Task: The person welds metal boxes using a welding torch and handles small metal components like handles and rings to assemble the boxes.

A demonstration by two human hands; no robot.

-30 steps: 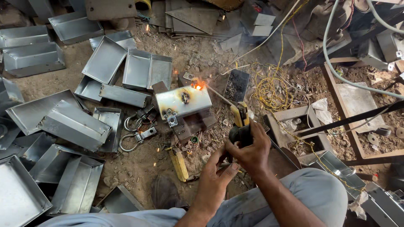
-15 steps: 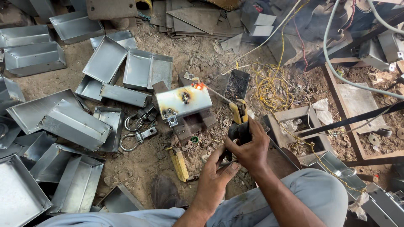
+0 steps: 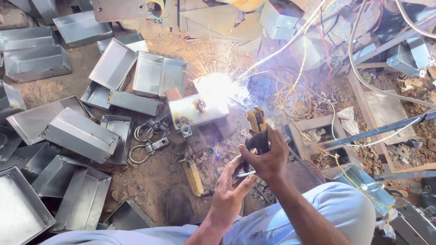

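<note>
My right hand (image 3: 268, 159) grips a welding electrode holder (image 3: 256, 129) with yellow and black jaws. Its rod reaches up and left to a bright white arc (image 3: 218, 88) with sparks at the top right corner of a small metal box (image 3: 195, 111) standing on the ground. My left hand (image 3: 231, 188) is just below the right one and steadies the holder's handle, with its fingers curled against it.
Several open sheet-metal trays (image 3: 113, 63) lie scattered at the left on the dirt. Two shackles (image 3: 145, 143) and a yellow-handled tool (image 3: 194, 178) lie near the box. Tangled yellow wire (image 3: 295, 97), cables and a wooden frame (image 3: 386, 109) fill the right side.
The small glow at the box's corner has flared into a bright arc with flying sparks. Both hands stay on the holder, nearly in the same place.
</note>
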